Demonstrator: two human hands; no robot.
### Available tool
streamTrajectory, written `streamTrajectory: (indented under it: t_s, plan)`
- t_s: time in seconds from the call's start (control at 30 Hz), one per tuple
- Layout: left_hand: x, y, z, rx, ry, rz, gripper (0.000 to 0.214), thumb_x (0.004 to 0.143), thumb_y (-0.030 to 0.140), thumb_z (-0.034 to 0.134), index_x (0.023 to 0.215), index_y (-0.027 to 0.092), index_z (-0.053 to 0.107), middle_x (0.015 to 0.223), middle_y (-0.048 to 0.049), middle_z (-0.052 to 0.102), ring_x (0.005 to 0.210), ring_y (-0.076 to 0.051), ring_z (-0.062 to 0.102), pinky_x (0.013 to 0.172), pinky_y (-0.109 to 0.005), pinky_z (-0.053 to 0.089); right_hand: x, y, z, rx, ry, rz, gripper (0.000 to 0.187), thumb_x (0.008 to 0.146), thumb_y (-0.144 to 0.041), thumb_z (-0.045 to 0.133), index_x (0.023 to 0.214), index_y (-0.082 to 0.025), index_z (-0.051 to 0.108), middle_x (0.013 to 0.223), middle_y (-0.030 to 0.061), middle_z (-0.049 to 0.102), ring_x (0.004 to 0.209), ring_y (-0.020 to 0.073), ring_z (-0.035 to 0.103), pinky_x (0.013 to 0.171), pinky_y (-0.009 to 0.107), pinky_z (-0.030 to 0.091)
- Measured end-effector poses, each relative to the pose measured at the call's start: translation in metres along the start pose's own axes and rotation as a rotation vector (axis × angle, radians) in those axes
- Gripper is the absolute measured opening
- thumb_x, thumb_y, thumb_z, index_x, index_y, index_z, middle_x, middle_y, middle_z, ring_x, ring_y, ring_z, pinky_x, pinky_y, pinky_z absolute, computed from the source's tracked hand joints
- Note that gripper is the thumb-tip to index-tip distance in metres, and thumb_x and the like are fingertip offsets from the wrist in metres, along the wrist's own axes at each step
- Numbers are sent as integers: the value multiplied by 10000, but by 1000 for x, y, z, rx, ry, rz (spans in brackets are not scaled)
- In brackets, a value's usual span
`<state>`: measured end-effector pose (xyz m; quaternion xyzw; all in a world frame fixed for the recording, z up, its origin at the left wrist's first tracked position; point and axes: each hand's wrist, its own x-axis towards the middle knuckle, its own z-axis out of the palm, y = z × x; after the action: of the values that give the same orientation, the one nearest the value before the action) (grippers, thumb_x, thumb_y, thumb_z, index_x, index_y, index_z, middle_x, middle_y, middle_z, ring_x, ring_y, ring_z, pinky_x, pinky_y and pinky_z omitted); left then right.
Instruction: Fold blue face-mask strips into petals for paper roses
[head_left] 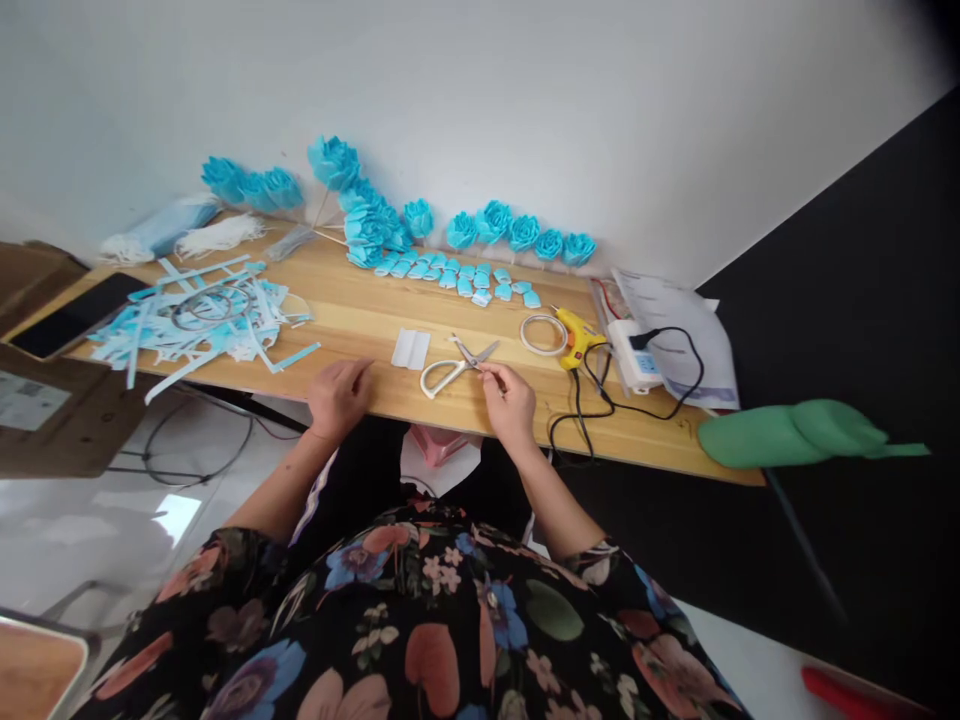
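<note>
My right hand (511, 402) pinches one handle of a pair of scissors (448, 376). The blades are spread and point away from me over the table; the other white handle loop shows to the left. My left hand (341, 398) rests at the table's front edge, its fingers curled together with nothing visible in them. Between the hands, a bit behind the scissors, lies a small white folded piece (410, 349). Farther back sit rows of small light-blue petal pieces (450, 272).
Blue flowers (365, 225) stand along the wall. At left are a pile of blue and white strips (202, 315) and a phone (82, 315). At right are a tape roll (544, 318), a yellow glue gun (577, 338) with its cord, a power strip (636, 362) and a green bottle (787, 434).
</note>
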<state>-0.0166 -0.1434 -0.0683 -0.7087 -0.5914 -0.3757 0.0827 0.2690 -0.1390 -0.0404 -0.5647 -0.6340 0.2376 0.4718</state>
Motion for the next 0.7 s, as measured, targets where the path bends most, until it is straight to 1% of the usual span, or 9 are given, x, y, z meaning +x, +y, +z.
streamTrajectory:
  t_s: [0.17, 0.4, 0.57, 0.7]
  plan:
    - [1, 0, 0, 10, 2, 37, 273, 932, 240, 493, 980, 158, 749, 829, -100, 756, 728, -212, 692, 680, -311, 504, 1, 1, 2, -4, 15, 12, 247, 896, -271, 518, 974, -217, 746, 945, 51, 790, 939, 214, 714, 896, 337, 527]
    - [0, -6, 1, 7, -32, 98, 283, 963, 260, 490, 1001, 147, 746, 802, -93, 748, 722, -217, 678, 690, -316, 489, 1, -1, 4, -48, 18, -1, 257, 909, -241, 502, 988, -214, 745, 970, 45, 790, 940, 198, 715, 886, 310, 526]
    - [1, -8, -1, -39, -26, 208, 259, 966, 247, 507, 992, 145, 743, 787, -77, 736, 694, -204, 662, 660, -297, 475, 2, 1, 5, -110, 17, 18, 256, 920, -235, 509, 1018, -232, 744, 962, 24, 789, 908, 188, 711, 857, 295, 525]
    - [1, -9, -5, -80, -35, 292, 230, 962, 205, 519, 984, 139, 738, 751, -60, 708, 688, -194, 648, 657, -284, 468, 3, 1, 7, -145, 39, 36, 243, 914, -230, 530, 1018, -243, 749, 971, 18, 791, 912, 190, 709, 869, 297, 522]
